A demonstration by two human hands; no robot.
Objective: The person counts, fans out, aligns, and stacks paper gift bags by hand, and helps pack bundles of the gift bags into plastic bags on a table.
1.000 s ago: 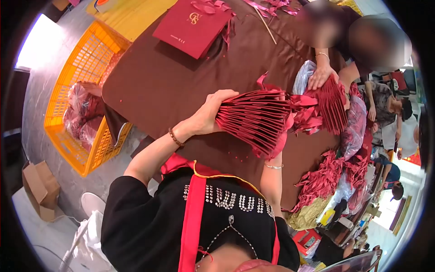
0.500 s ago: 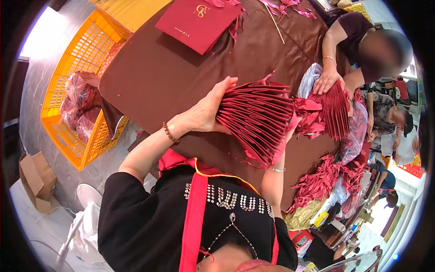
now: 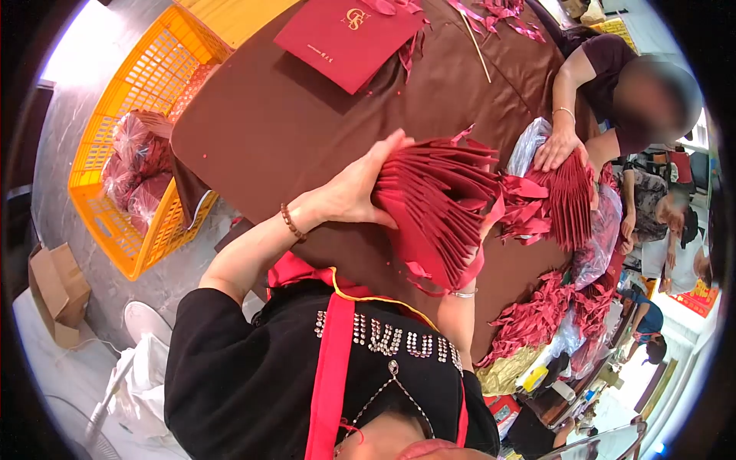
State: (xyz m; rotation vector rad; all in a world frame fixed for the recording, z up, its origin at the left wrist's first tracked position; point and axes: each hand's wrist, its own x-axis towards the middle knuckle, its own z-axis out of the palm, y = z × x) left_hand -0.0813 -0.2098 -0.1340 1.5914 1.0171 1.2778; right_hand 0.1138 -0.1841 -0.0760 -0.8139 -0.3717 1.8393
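Observation:
A thick bundle of red folded bags (image 3: 437,207) with ribbons is held above the brown-covered table (image 3: 253,115), its edges fanned out. My left hand (image 3: 364,184), wearing a beaded bracelet, grips the bundle's left side, with the thumb below and the fingers above. My right hand (image 3: 489,222) is at the bundle's right side, mostly hidden behind bags and ribbons. Just right of the bundle lie loose red ribbons (image 3: 525,203). A co-worker's hand (image 3: 561,149) rests on another stack of red bags (image 3: 569,199).
One flat red bag (image 3: 349,42) and a thin stick (image 3: 475,46) lie at the far side. An orange crate (image 3: 157,238) with plastic-wrapped red bundles (image 3: 138,172) stands at left. A ribbon pile (image 3: 533,314) is at lower right. Other people are at far right.
The bundle has tilted and opened at its upper part, showing more of the bags' faces. My left hand has shifted slightly right with it. The view has moved slightly.

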